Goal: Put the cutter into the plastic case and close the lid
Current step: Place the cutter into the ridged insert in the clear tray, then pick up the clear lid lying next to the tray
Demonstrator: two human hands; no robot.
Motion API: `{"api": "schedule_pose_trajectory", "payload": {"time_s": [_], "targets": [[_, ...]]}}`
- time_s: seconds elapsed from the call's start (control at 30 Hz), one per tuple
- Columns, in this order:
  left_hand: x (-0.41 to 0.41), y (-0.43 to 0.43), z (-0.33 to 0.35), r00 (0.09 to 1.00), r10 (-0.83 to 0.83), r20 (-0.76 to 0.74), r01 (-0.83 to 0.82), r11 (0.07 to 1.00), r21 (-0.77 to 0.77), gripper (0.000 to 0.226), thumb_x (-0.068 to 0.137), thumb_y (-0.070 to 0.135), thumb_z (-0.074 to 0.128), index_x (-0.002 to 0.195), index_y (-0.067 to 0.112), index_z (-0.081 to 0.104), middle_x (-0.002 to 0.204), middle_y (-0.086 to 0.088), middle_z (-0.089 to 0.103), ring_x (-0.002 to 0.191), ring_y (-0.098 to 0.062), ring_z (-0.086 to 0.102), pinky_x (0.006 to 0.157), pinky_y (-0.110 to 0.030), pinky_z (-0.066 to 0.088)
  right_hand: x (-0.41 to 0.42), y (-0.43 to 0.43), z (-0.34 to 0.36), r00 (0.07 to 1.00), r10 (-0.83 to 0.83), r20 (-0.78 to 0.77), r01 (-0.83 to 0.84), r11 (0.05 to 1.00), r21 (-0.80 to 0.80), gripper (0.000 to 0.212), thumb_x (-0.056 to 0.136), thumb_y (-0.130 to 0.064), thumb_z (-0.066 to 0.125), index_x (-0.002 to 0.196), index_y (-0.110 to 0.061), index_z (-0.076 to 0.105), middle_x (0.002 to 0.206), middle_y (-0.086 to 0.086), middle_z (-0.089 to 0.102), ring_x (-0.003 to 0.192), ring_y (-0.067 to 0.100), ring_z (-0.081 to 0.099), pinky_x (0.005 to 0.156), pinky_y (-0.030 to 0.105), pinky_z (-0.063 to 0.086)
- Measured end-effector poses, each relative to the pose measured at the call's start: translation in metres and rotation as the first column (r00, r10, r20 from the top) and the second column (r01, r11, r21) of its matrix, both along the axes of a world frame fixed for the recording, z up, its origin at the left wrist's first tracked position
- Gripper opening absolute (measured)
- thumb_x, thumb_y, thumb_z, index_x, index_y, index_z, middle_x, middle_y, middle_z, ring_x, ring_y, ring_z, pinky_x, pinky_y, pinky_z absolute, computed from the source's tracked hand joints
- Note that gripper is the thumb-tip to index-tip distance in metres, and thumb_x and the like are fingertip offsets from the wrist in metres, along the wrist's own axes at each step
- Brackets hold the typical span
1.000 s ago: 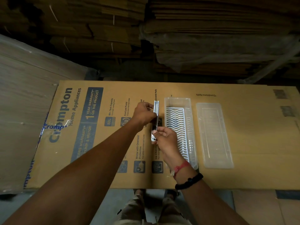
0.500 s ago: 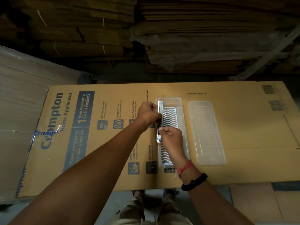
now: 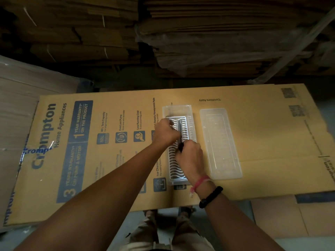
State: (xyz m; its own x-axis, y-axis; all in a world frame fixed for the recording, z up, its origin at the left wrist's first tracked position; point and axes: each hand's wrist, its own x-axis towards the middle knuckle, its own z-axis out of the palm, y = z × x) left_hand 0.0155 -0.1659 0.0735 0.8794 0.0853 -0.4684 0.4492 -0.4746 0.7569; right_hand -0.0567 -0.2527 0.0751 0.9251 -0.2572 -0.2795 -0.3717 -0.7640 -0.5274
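Two hands now hold the cutter [image 3: 181, 132] directly over the plastic case [image 3: 178, 144], where a second ago they held it to the left of the case, above the printed cardboard. The left hand [image 3: 165, 132] pinches the far part of the slim metal tool with its fingers curled closed around it, and the right hand [image 3: 189, 153] grips the near end, likewise closed on it. The cutter lies lengthwise along the case, over the white ribbed insert, but whether it already rests on the insert or hangs just above it I cannot tell. In my judgement the carry is done and only the setting down and release remain before the lid can go on. The lid [image 3: 220, 144], clear and untouched, lies flat just beside the case on its right, parallel to it, so it should be an easy reach for the right hand. Both pieces sit on a large flattened cardboard box [image 3: 272, 142] with blue printing on its left half, the case near the middle of the sheet. Beyond its far edge rise dim stacks of folded cardboard [image 3: 217, 42], and pale sheets [image 3: 18, 109] lie off its left edge.
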Motion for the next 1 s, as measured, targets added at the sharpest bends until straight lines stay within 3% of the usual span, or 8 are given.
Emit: {"api": "schedule_pose_trajectory", "payload": {"time_s": [0.07, 0.13, 0.27, 0.43, 0.67, 0.83, 1.0], "targets": [[-0.001, 0.002, 0.001, 0.991, -0.011, 0.134, -0.005, 0.993, 0.117, 0.027, 0.071, 0.012, 0.062, 0.097, 0.006, 0.066, 0.085, -0.019, 0.072, 0.077, -0.034, 0.069, 0.068, -0.044, 0.060, 0.001, 0.000, -0.002, 0.998, 0.040, -0.044, -0.041, 0.999, -0.029, 0.014, 0.089, -0.016, 0.056, 0.090, -0.006, 0.066, 0.092, 0.012, 0.071, 0.078, 0.029, 0.067, 0.059, 0.028, 0.045], [-0.001, 0.007, -0.001, 0.977, 0.002, 0.213, -0.041, 0.984, 0.176, 0.019, 0.077, 0.013, 0.059, 0.092, 0.007, 0.069, 0.081, -0.014, 0.071, 0.071, -0.029, 0.068, 0.065, -0.039, 0.059, 0.002, 0.003, -0.004, 0.993, 0.100, -0.056, -0.105, 0.991, -0.081, 0.013, 0.090, -0.012, 0.055, 0.093, -0.005, 0.065, 0.095, 0.013, 0.070, 0.084, 0.030, 0.068, 0.062, 0.029, 0.046], [-0.003, 0.021, -0.009, 0.977, 0.032, 0.213, -0.073, 0.979, 0.188, 0.015, 0.076, 0.013, 0.055, 0.074, 0.009, 0.069, 0.068, -0.011, 0.070, 0.059, -0.028, 0.069, 0.059, -0.044, 0.062, 0.004, 0.008, -0.014, 0.983, 0.165, -0.074, -0.173, 0.977, -0.124, 0.012, 0.091, -0.006, 0.051, 0.093, -0.005, 0.063, 0.097, 0.013, 0.069, 0.087, 0.030, 0.067, 0.071, 0.034, 0.054], [-0.004, 0.026, -0.016, 0.976, 0.062, 0.210, -0.102, 0.977, 0.188, 0.018, 0.073, 0.020, 0.054, 0.073, 0.010, 0.069, 0.061, -0.011, 0.069, 0.052, -0.029, 0.069, 0.055, -0.046, 0.061, 0.008, 0.008, -0.018, 0.984, 0.167, -0.057, -0.173, 0.976, -0.130, 0.013, 0.093, -0.009, 0.052, 0.095, -0.006, 0.064, 0.095, 0.012, 0.070, 0.085, 0.028, 0.068, 0.072, 0.034, 0.057], [-0.004, 0.010, -0.002, 0.964, 0.029, 0.264, -0.091, 0.970, 0.224, 0.010, 0.076, 0.023, 0.058, 0.074, 0.019, 0.067, 0.067, -0.005, 0.069, 0.062, -0.024, 0.067, 0.064, -0.039, 0.061, 0.009, 0.008, -0.007, 0.983, 0.184, -0.024, -0.186, 0.972, -0.143, 0.013, 0.088, -0.010, 0.056, 0.096, -0.006, 0.064, 0.098, 0.014, 0.068, 0.089, 0.030, 0.066, 0.071, 0.035, 0.053], [0.003, -0.012, 0.006, 0.960, 0.019, 0.280, -0.076, 0.978, 0.196, 0.012, 0.079, 0.025, 0.059, 0.071, 0.020, 0.065, 0.065, -0.002, 0.067, 0.062, -0.023, 0.066, 0.061, -0.038, 0.059, 0.020, -0.015, 0.018, 0.972, 0.186, 0.146, -0.152, 0.964, -0.217, 0.011, 0.085, -0.017, 0.055, 0.091, -0.011, 0.062, 0.093, 0.009, 0.066, 0.087, 0.028, 0.063, 0.064, 0.032, 0.043], [0.006, -0.043, 0.011, 0.957, -0.022, 0.289, -0.031, 0.983, 0.179, 0.015, 0.079, 0.029, 0.059, 0.073, 0.018, 0.068, 0.063, -0.003, 0.068, 0.060, -0.023, 0.065, 0.060, -0.036, 0.058, 0.031, -0.070, 0.013, 0.953, 0.030, 0.301, 0.045, 0.970, -0.237, 0.017, 0.087, -0.027, 0.056, 0.097, -0.015, 0.062, 0.093, 0.007, 0.065, 0.089, 0.025, 0.058, 0.066, 0.033, 0.045]]}}
